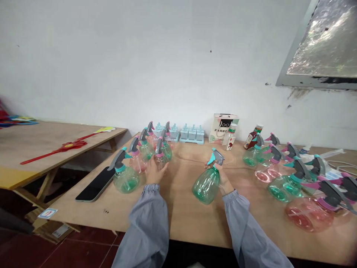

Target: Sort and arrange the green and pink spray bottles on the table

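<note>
My right hand is closed around the neck of a green spray bottle with a grey and turquoise trigger head. That bottle leans, its head tipped to the right. On the left, the fingers of my left hand are wrapped round a spray bottle with a grey and pink head; its lower part is mostly hidden by the hand. Close beside it stand more bottles, among them a pink spray bottle and a green spray bottle nearest the front.
Several pink and green spray bottles cluster at the table's right. A phone lies at left. Along the wall stand light-blue popsicle moulds, a paper bag and two labelled bottles. Red flower-shaped item lies on another table.
</note>
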`<state>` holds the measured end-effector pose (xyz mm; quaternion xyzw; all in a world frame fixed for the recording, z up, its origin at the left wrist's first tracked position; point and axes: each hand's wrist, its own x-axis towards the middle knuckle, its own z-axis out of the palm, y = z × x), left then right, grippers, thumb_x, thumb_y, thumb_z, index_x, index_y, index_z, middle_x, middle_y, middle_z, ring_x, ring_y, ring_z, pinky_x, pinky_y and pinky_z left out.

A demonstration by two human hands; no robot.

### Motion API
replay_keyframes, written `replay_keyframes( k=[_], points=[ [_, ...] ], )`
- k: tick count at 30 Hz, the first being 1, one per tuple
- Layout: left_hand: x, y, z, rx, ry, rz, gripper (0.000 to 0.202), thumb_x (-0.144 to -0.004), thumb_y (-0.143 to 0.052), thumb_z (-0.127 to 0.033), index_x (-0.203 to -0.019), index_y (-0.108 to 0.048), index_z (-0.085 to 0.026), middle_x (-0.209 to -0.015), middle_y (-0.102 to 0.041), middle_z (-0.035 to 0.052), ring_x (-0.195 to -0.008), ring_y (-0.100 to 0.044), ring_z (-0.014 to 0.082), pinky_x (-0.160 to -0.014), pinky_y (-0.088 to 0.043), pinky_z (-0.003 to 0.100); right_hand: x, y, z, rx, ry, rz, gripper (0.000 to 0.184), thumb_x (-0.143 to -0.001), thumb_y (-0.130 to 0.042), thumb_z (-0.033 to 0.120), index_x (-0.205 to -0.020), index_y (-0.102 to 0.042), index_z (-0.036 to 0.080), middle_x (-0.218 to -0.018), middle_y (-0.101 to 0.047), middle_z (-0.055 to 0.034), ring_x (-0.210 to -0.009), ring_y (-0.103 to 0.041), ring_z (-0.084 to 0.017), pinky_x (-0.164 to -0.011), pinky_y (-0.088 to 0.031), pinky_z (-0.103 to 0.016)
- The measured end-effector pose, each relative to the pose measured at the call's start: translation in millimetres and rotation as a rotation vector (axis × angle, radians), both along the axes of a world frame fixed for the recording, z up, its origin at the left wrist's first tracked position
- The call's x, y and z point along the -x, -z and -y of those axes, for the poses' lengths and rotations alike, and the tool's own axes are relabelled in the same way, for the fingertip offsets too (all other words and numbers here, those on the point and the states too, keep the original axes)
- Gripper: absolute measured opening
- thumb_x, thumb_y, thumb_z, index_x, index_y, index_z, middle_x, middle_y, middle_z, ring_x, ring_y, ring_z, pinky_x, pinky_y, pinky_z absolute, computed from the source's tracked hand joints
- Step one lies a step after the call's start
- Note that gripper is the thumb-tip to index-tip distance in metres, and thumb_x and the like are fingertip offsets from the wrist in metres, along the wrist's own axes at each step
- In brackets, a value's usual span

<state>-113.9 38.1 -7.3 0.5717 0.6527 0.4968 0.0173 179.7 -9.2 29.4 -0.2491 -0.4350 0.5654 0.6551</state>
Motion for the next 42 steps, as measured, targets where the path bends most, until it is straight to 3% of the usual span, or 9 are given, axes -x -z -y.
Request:
replay_keyframes(
  k=[4,7,11,15,20,25,31,34,42],
  points=[
    [-11.0,1.7,0.8,0.080,0.028,-0.075,0.069,-0.079,-0.074,-0.046,-0.136,-0.048,-0.019,-0.137,-0.061,0.0171,-0.133,-0.056,0.0351,-0.109,-0.045,0.054,-0.4,2.7,-1.4,-0.009,0.003,-0.053,0.047,-0.063,-0.083,0.048,-0.103,-0.069,0.028,-0.080,-0.075,0.0018,-0.076,-0.071,-0.020,-0.072,-0.060,-0.033],
    [-29.8,3.2,6.9,0.046,0.112,-0.148,0.067,-0.078,-0.075,-0.047,-0.133,-0.051,-0.018,-0.131,-0.063,0.0156,-0.127,-0.060,0.0337,-0.103,-0.048,0.050,1.4,4.3,1.6,-0.022,-0.036,-0.040,0.045,-0.065,-0.081,0.049,-0.103,-0.069,0.028,-0.089,-0.077,-0.0016,-0.091,-0.073,-0.025,-0.076,-0.060,-0.037],
    [-62.5,6.8,20.7,-0.008,0.204,-0.260,0.062,-0.079,-0.074,-0.050,-0.129,-0.055,-0.018,-0.122,-0.067,0.0146,-0.118,-0.064,0.0325,-0.097,-0.049,0.045,5.8,5.1,3.8,-0.016,0.032,-0.018,0.045,-0.066,-0.079,0.054,-0.101,-0.070,0.026,-0.089,-0.078,-0.0038,-0.096,-0.072,-0.027,-0.078,-0.059,-0.036],
    [-79.7,8.4,29.9,0.008,0.221,-0.353,0.064,-0.080,-0.072,-0.053,-0.130,-0.057,-0.016,-0.117,-0.070,0.0156,-0.115,-0.065,0.0334,-0.096,-0.047,0.044,7.2,4.2,2.5,-0.024,-0.058,0.064,0.052,-0.066,-0.075,0.060,-0.104,-0.069,0.026,-0.096,-0.077,-0.0063,-0.102,-0.071,-0.029,-0.082,-0.059,-0.040],
    [-79.5,10.1,29.3,0.012,0.208,-0.372,0.066,-0.080,-0.072,-0.054,-0.131,-0.057,-0.015,-0.119,-0.070,0.0156,-0.115,-0.064,0.0330,-0.097,-0.046,0.043,3.8,6.4,5.1,-0.074,0.018,0.086,0.040,-0.069,-0.074,0.059,-0.090,-0.068,0.026,-0.091,-0.076,-0.0050,-0.095,-0.071,-0.026,-0.086,-0.057,-0.039],
    [-79.2,13.1,27.5,-0.004,0.201,-0.380,0.065,-0.081,-0.071,-0.054,-0.131,-0.056,-0.016,-0.118,-0.070,0.0148,-0.115,-0.064,0.0325,-0.095,-0.046,0.043,0.8,11.2,4.6,-0.094,-0.058,0.131,0.042,-0.068,-0.074,0.058,-0.096,-0.069,0.026,-0.094,-0.077,-0.0063,-0.097,-0.072,-0.029,-0.085,-0.058,-0.042],
    [-78.9,12.5,27.8,0.004,0.203,-0.375,0.065,-0.081,-0.071,-0.056,-0.131,-0.057,-0.016,-0.117,-0.070,0.0151,-0.114,-0.064,0.0328,-0.095,-0.047,0.043,-8.5,13.0,-7.0,-0.091,0.093,0.121,0.041,-0.068,-0.071,0.058,-0.094,-0.069,0.027,-0.086,-0.075,-0.0033,-0.081,-0.070,-0.023,-0.075,-0.057,-0.036],
    [-78.9,12.3,27.9,-0.004,0.203,-0.377,0.065,-0.081,-0.070,-0.056,-0.131,-0.056,-0.016,-0.118,-0.069,0.0157,-0.115,-0.064,0.0332,-0.095,-0.047,0.043,-12.3,13.2,-9.9,-0.067,0.088,0.144,0.042,-0.071,-0.067,0.060,-0.098,-0.069,0.027,-0.089,-0.076,-0.0043,-0.084,-0.071,-0.025,-0.073,-0.057,-0.037],
    [-79.8,10.8,29.8,0.013,0.211,-0.376,0.066,-0.083,-0.069,-0.054,-0.134,-0.054,-0.017,-0.118,-0.069,0.0139,-0.115,-0.064,0.0316,-0.097,-0.047,0.043,-26.0,6.6,-8.8,-0.092,0.269,0.212,0.038,-0.068,-0.072,0.058,-0.087,-0.068,0.025,-0.090,-0.077,-0.0057,-0.093,-0.072,-0.027,-0.082,-0.057,-0.038]
  ],
)
